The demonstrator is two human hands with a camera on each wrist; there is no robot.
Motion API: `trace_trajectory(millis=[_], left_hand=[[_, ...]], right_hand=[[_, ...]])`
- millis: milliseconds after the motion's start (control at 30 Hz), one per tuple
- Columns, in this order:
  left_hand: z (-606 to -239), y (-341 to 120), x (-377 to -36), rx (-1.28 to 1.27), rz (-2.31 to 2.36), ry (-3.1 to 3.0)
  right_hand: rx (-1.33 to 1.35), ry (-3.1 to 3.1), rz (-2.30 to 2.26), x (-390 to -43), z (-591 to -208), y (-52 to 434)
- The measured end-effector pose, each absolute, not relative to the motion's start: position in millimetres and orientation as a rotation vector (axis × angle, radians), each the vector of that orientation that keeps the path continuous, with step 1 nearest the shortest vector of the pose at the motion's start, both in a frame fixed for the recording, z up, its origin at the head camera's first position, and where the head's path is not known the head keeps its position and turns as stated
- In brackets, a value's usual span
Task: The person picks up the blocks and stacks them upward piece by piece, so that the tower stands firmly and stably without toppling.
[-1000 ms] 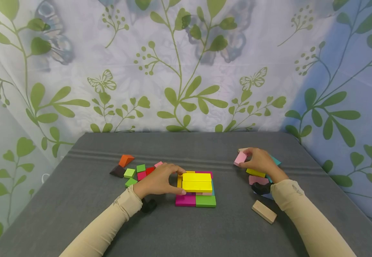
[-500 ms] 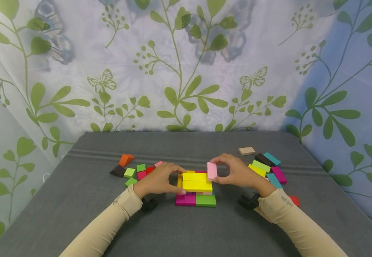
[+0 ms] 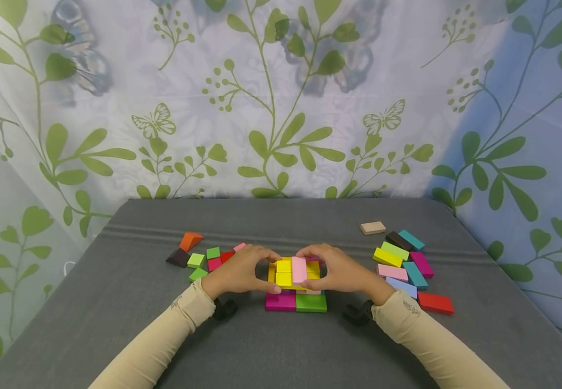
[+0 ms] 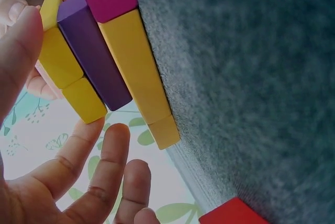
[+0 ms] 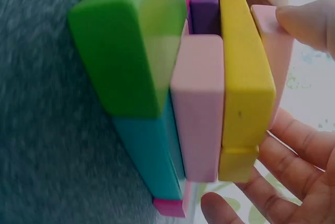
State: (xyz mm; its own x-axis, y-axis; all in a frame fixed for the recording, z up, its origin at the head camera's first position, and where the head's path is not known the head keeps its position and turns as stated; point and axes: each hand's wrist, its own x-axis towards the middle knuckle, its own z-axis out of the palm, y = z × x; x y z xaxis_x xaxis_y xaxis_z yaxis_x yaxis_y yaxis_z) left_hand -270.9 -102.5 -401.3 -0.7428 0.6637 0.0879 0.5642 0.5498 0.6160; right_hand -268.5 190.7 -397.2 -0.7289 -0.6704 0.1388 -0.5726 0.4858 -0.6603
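My right hand pinches a pink block between thumb and fingers. That block lies crosswise over the two yellow blocks at the top of a small stack. On the stack's left side, my left hand holds the yellow pair, thumb at the near end and index finger at the far end. Beneath them in the left wrist view is a purple block. A light pink block supports the other end in the right wrist view. The bottom layer includes a magenta block and a green block.
Loose blocks lie to the right, among them a red block, a yellow block and a wooden block. Left of the stack are small green and red cubes, an orange triangular block and a dark one. Everything sits on a grey tabletop.
My right hand has carried the pink block leftward from the right-hand pile onto the yellow blocks, turning it lengthwise toward me. My left hand has stayed at the stack.
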Motion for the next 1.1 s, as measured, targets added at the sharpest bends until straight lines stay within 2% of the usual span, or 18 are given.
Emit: trace_trajectory(millis=[567, 867, 1100], left_hand=[[-398.1, -101.1, -272.2, 1.073, 0.941, 2.615], [-395.4, -95.7, -266.3, 1.032, 0.950, 2.627], [-396.2, -92.0, -259.5, 1.044, 0.980, 2.646]], right_hand=[[-1.072, 2.495, -1.162, -267.6, -394.3, 187.1], [-0.955, 2.599, -1.138, -256.6, -380.4, 234.1], [-1.150, 2.623, -1.130, -243.6, -379.9, 282.0]])
